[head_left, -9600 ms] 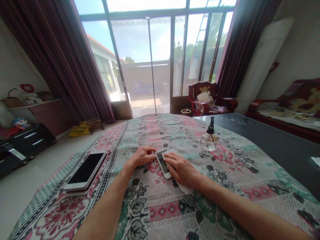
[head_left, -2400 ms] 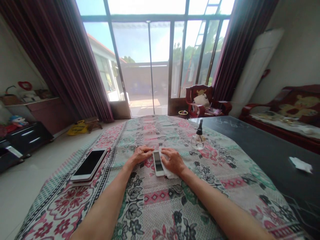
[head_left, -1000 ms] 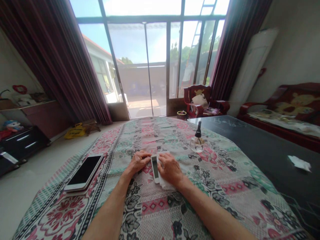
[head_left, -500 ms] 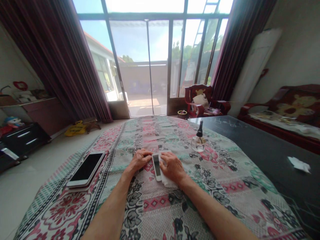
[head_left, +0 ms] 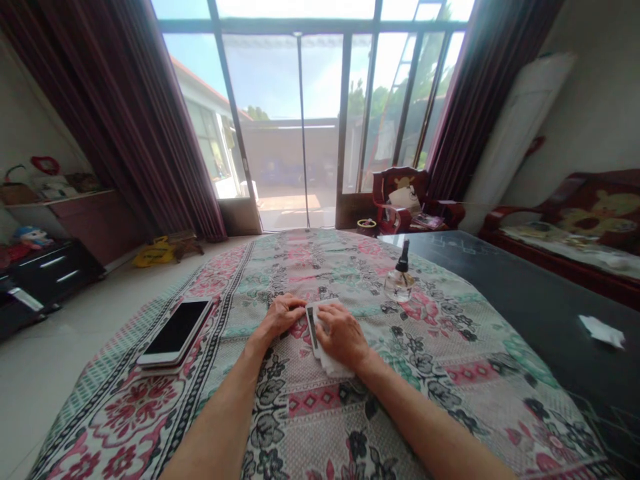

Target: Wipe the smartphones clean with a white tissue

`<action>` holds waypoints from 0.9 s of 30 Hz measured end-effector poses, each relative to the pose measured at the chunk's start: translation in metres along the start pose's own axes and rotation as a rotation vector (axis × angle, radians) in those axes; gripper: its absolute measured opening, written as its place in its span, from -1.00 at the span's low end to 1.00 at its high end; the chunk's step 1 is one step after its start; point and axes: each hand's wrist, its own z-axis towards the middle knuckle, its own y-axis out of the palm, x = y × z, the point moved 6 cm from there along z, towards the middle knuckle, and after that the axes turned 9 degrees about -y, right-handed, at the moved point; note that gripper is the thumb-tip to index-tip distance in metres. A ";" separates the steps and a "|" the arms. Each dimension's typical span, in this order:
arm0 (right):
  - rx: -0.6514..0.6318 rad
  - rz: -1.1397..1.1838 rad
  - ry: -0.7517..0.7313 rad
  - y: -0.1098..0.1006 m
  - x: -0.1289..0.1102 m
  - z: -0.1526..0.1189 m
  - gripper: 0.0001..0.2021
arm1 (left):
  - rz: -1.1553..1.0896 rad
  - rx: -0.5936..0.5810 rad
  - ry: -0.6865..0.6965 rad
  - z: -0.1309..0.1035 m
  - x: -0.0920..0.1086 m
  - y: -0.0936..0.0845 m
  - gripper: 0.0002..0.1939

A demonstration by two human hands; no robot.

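Note:
A white smartphone (head_left: 312, 325) lies face up on the patterned tablecloth, its screen mostly covered. My right hand (head_left: 344, 335) presses a folded white tissue (head_left: 334, 367) down over it, fingers bent on the tissue. To the left, my left hand (head_left: 284, 316) rests on the cloth with curled fingers, their tips gripping the phone's upper left edge. A glass bottle (head_left: 399, 287) with a black spray top stands beyond my right hand. Farther left lies a larger white device (head_left: 176, 333) with a dark screen, seemingly stacked on another.
The floral tablecloth (head_left: 430, 380) covers the table under both hands. A dark glossy table (head_left: 520, 300) adjoins it on the right, with a crumpled white tissue (head_left: 602, 331) on top. A wooden armchair (head_left: 400, 200) stands near the glass doors.
My right hand and the tissue have slid left across the phone, covering more of its screen. My left hand stays at the phone's edge. The camera view has shifted slightly.

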 end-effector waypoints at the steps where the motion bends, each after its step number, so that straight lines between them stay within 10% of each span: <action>1: 0.007 -0.004 0.025 -0.001 0.007 0.000 -0.79 | -0.003 -0.007 0.002 0.000 0.001 0.000 -0.79; 27: -0.010 -0.027 -0.003 0.005 0.006 0.004 -0.78 | 0.027 0.002 0.021 -0.002 0.005 -0.001 -0.78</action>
